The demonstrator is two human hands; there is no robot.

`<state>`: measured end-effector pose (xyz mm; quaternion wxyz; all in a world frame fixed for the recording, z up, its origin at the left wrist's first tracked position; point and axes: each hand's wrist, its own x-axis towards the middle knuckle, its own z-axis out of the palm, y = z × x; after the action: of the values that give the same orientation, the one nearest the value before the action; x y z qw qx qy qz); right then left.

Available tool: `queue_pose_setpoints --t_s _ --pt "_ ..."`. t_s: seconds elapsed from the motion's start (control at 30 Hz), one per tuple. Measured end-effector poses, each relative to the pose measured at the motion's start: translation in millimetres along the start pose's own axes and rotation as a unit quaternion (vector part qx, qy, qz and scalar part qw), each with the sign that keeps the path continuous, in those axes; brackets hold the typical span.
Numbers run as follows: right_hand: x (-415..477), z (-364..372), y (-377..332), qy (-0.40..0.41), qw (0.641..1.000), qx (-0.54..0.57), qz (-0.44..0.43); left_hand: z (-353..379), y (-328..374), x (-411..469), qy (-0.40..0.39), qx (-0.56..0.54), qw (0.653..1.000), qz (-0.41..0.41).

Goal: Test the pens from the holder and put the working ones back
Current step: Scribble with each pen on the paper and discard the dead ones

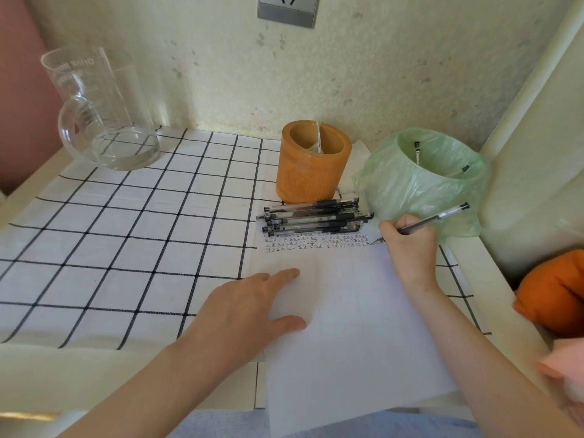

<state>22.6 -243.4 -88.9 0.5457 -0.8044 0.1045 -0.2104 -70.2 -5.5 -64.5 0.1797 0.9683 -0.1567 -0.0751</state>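
A glass jug (104, 115) stands far left on the checked cloth (126, 248), and the left hand (249, 305) lies flat with straight fingers, pressing the paper's (347, 327) left edge. Further back the holder (311, 162) stands upright with a pile of pens (313, 216) lying just before it, touching the paper's top edge above rows of written marks. The right hand (410, 248) grips a pen (433, 218), tip on the paper at the rows' end, close against the bag-lined bin (420, 181), which holds pens too.
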Motion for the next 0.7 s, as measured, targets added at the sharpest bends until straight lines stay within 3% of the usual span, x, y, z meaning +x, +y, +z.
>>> queue_pose_setpoints --t_s 0.7 --pt "-0.2 -0.3 -0.6 0.006 1.000 -0.008 -0.011 0.3 -0.2 0.1 0.015 -0.013 1.000 0.008"
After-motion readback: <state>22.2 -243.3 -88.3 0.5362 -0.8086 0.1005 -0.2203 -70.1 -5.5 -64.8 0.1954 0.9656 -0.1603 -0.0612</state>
